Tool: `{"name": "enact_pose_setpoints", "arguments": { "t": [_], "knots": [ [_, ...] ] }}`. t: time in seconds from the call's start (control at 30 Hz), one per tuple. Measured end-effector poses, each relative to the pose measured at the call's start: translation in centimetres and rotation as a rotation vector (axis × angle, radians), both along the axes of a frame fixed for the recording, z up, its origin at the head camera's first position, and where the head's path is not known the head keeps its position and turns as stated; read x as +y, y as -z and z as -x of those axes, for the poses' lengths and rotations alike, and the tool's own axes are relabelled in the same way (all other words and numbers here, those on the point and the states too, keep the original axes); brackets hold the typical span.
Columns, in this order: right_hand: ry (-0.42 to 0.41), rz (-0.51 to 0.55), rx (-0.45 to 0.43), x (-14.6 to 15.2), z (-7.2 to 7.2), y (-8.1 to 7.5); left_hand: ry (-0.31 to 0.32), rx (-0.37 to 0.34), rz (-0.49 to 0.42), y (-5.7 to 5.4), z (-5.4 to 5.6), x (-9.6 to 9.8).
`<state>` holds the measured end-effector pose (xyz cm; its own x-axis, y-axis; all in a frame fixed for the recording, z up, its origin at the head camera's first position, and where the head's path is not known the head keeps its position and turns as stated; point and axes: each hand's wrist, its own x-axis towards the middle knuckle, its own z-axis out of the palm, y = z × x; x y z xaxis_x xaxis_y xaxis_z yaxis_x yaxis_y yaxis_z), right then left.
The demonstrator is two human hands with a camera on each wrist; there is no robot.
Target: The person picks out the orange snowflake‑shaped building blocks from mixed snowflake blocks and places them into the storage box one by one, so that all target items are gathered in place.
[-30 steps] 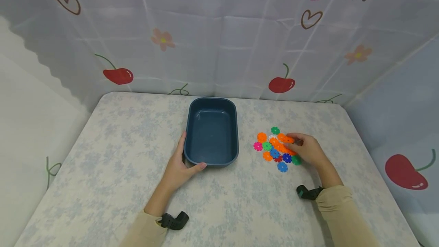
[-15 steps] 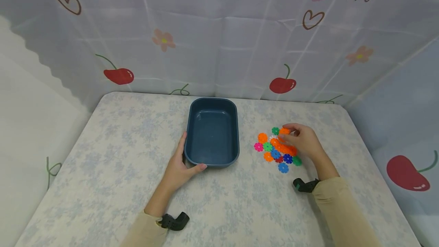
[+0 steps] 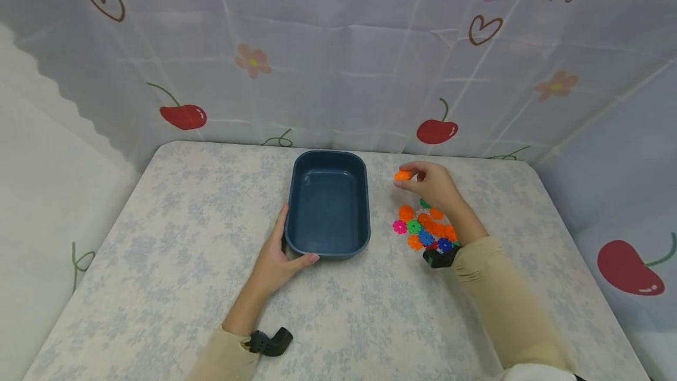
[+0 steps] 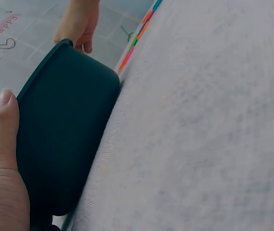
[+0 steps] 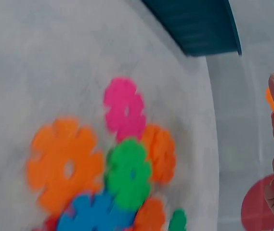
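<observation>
- Right hand arches just beyond the bright pile, fingers pinching an orange disc, right of the blue bin!
- Left hand grips the bin's near-left corner.
- Floral tabletop below, cherry-print sheet behind.

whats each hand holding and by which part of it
The right hand pinches a small orange piece, seemingly by its edges. The left hand grips the dark blue bin at its near left corner.

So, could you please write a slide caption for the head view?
The left hand holds a blue bin; the right hand pinches an orange piece near other colorful pieces.
</observation>
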<state>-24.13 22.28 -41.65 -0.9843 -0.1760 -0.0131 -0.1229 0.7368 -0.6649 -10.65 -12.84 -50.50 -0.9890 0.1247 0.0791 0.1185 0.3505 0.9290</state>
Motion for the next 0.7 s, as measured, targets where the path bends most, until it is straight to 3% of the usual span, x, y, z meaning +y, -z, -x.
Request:
{"name": "enact_pose_setpoints", "arguments": {
  "t": [0.3,0.7],
  "knots": [
    [-0.114,0.030,0.035,-5.2,2.2,-1.7,0.009,0.000,-0.009,-0.2,0.0,-0.1],
    [-0.321,-0.137,-0.123,-12.2,4.7,-3.2,0.000,-0.009,0.019,-0.2,0.0,-0.1]
  ]
}}
